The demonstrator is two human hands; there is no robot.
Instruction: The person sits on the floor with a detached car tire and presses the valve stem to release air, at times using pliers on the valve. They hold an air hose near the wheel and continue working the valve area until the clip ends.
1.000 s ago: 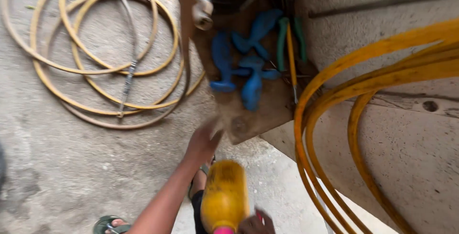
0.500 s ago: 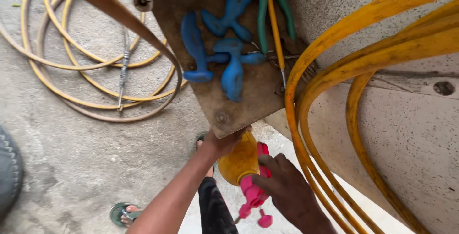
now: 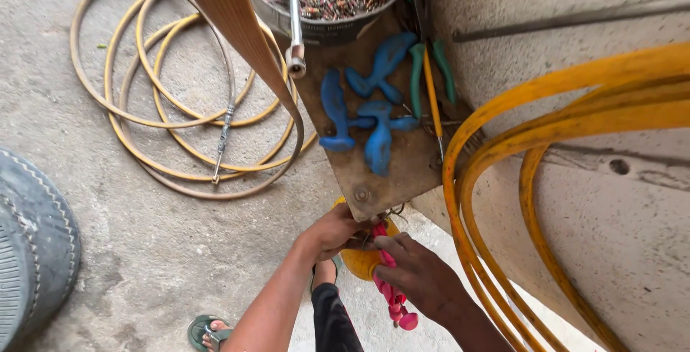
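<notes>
Below the corner of the worn wooden counter [image 3: 388, 172], both hands meeting over a yellow rounded container [image 3: 359, 260]. Left hand [image 3: 332, 231] curled against the container's top, fingers closed around something small at the counter's underside, too hidden to name. Right hand [image 3: 417, 274] clenched on a pink knobbed plastic piece [image 3: 392, 296], its bulbous end hanging down past the fingers. Container mostly covered by the two hands, only its yellow side showing between them.

On the counter above: several blue-handled tools [image 3: 363, 111] lying crossed, green-handled pliers [image 3: 431, 71] beside a thin yellow-shafted tool [image 3: 431, 100], and a metal bowl [image 3: 323, 30] full of small rusty bits, with a red-handled driver [image 3: 293, 14] leaning out of it. Off to the left on the concrete floor [image 3: 108, 237], a coiled tan hose [image 3: 158, 93]. Thick yellow hose loops [image 3: 503, 172] along the wall at right. Dark tyre [image 3: 32, 251] at the left edge, sandalled foot [image 3: 208, 332] at the bottom.
</notes>
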